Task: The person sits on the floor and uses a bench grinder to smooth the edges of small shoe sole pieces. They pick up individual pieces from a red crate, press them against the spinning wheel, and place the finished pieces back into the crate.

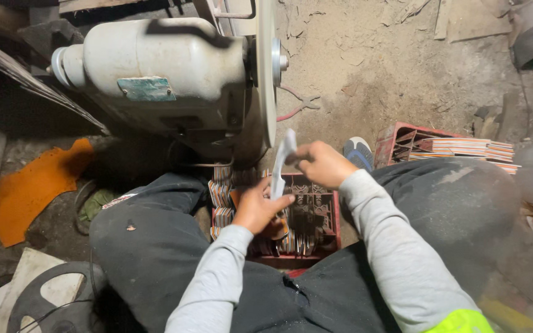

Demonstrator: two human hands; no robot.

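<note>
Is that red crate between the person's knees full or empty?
Partly full. The red crate holds striped flat pieces standing in its left and front compartments, while several divider cells towards the right show empty.

Setting: a small, rough workshop with a bare dirt floor [402, 68], dusty and strewn with scraps of wood and offcuts. Evidence: a heavy grey motor-driven machine [155, 74] with a large upright grinding disc [266, 68] stands at floor level, an orange sheet offcut [32, 188] lies beside it, and red plastic crates [322, 222] hold stacks of striped, layered flat pieces [470, 148]. The person sits low, directly in front of the disc, in dust-marked dark trousers [451, 203], with work carried out on the floor amid worn, grimy equipment.
</note>
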